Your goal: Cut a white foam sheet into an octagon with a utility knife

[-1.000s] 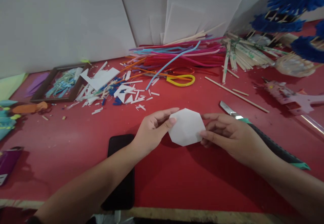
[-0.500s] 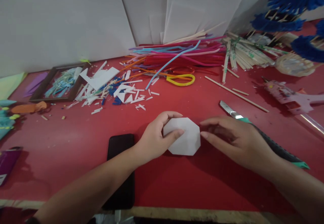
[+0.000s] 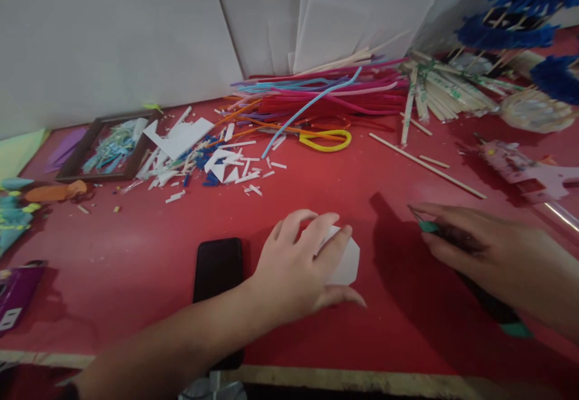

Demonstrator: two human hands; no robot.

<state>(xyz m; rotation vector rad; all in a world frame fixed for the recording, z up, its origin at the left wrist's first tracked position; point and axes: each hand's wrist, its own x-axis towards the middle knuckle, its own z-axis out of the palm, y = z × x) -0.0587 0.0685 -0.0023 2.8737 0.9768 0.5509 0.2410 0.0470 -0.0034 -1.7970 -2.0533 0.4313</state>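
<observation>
A white paper octagon (image 3: pixel 347 264) lies on the red tabletop, partly covered by my left hand (image 3: pixel 301 261). The fingers of that hand are spread over the paper, with the thumb stretched out past its near edge. To the right, my right hand (image 3: pixel 484 249) is closed around a utility knife (image 3: pixel 495 306) with a black and green handle. Its blade end pokes out past the fingertips, pointing left toward the paper; most of the grip is hidden by the hand.
A black phone (image 3: pixel 219 267) lies left of the paper under my left forearm. Behind are white paper scraps (image 3: pixel 185 137), yellow-handled scissors (image 3: pixel 325 140), a heap of pipe cleaners (image 3: pixel 335 101) and wooden sticks (image 3: pixel 427 165). A pink glue gun (image 3: pixel 525 171) sits at the right.
My right hand has picked up the utility knife from the table and drawn it back to the right. My left hand has gone from pinching the octagon to spreading over it.
</observation>
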